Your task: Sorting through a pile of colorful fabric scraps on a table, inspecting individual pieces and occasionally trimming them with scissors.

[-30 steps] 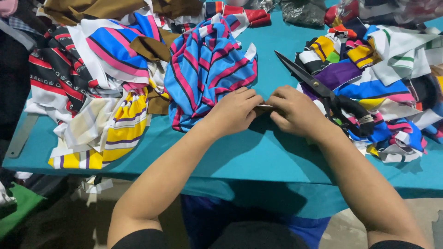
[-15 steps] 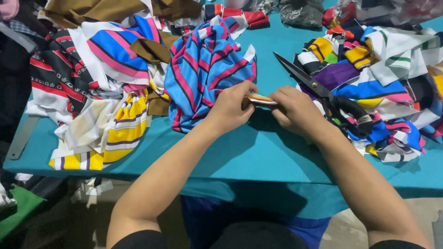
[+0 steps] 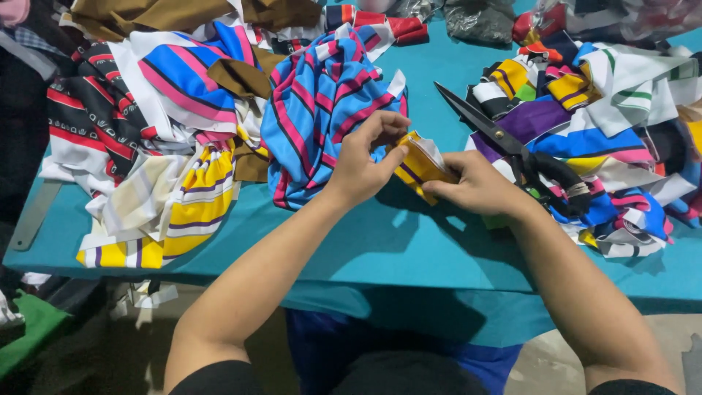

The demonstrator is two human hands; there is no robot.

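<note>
Teal cloth-covered worktop [image 3: 409, 241], heaped left and right with striped fabric offcuts; blue-and-pink striped cloth [image 3: 322, 110] just behind the hands, black-handled scissors [image 3: 504, 143] lying open beside the right wrist. Above the worktop's middle, small yellow striped fabric scrap [image 3: 418, 162], pinched between both grips: left hand [image 3: 362, 164] closed on its near edge, right hand [image 3: 479, 189] closed on its far end.

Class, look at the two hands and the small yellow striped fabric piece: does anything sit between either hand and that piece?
Nothing visible does. The left hand and right hand both grip the yellow fabric piece directly.
</note>
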